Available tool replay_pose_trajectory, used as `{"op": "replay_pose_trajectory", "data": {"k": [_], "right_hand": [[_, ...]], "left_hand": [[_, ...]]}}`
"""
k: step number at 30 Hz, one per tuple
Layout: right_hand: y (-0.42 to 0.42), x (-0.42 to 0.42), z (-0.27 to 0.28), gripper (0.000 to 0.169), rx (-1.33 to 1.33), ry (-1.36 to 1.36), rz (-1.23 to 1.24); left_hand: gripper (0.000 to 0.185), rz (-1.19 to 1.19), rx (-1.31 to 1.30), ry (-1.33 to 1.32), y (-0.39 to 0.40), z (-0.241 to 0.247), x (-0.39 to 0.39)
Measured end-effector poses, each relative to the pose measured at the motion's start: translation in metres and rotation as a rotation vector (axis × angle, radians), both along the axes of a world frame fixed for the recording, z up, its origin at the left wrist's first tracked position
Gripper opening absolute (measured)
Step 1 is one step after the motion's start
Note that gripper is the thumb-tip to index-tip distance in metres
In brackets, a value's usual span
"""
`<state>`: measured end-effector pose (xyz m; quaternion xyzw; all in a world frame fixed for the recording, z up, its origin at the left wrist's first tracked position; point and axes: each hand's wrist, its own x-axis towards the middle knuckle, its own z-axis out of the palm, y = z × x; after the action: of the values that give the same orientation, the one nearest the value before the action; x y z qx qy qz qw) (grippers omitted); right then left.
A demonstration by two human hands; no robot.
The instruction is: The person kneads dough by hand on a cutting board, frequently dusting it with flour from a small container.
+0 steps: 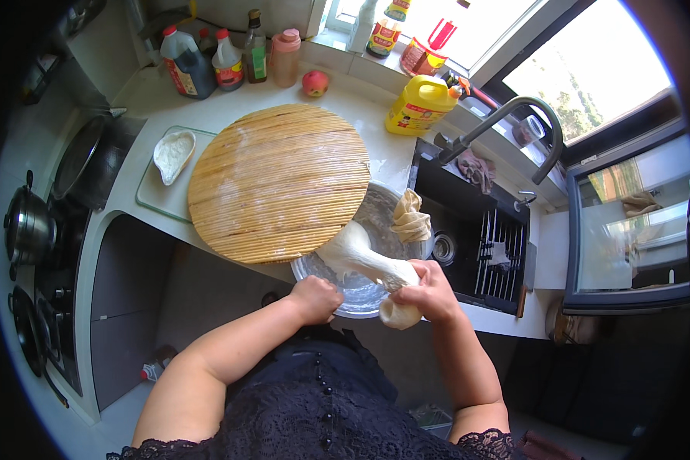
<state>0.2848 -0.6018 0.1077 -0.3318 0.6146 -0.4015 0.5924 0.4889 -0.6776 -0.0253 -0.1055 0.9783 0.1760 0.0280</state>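
Observation:
My right hand [431,290] is closed around white dough [353,250], which stretches up from a large metal basin [362,299]; a rounded end of it hangs below my fist. My left hand [316,300] is curled at the basin's near left rim; whether it grips the rim cannot be seen. A round slatted lid [279,181], dusted with flour, covers the left part of the basin and rests over the counter. A crumpled beige cloth [411,217] lies on the basin's right rim.
A flour-filled scoop [173,155] rests on a glass board [149,192] at the left. Sauce bottles [228,63], a pink bottle [286,60] and an apple [315,84] line the back. A yellow jug [417,109] stands by the black sink [466,230] and faucet [494,118]. Pots are far left.

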Motion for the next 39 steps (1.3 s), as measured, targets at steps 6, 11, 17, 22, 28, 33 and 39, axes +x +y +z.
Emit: {"op": "replay_pose_trajectory", "data": {"k": [6, 11, 17, 22, 28, 33, 39], "right_hand": [[0.006, -0.013, 0.024, 0.025, -0.28, 0.037, 0.073], [0.003, -0.024, 0.091, 0.019, -1.127, -0.319, -0.183], [0.001, -0.024, 0.049, 0.038, -0.866, -0.246, -0.298], [0.016, 0.018, -0.026, 0.084, -0.523, -0.38, -0.238], [-0.004, 0.001, 0.005, 0.049, -0.675, 1.347, 0.2], [0.003, -0.019, -0.025, 0.037, -0.274, 1.042, -0.173], [0.001, 0.015, -0.121, 0.043, 0.334, 1.262, 0.528]], "left_hand": [[0.023, 0.029, -0.013, 0.04, 0.003, -0.007, 0.003], [0.026, 0.023, 0.004, 0.096, 0.004, -0.009, 0.001], [0.069, 0.069, 0.047, 0.203, -0.004, 0.025, 0.0], [0.103, 0.456, 2.06, 0.516, 0.017, 0.07, -0.024], [0.052, 0.807, 2.018, 0.703, -0.007, 0.07, -0.009], [0.053, 0.612, 1.833, 0.805, -0.007, 0.066, 0.021], [0.061, 0.637, 1.801, 0.505, -0.003, 0.038, 0.037]]}}
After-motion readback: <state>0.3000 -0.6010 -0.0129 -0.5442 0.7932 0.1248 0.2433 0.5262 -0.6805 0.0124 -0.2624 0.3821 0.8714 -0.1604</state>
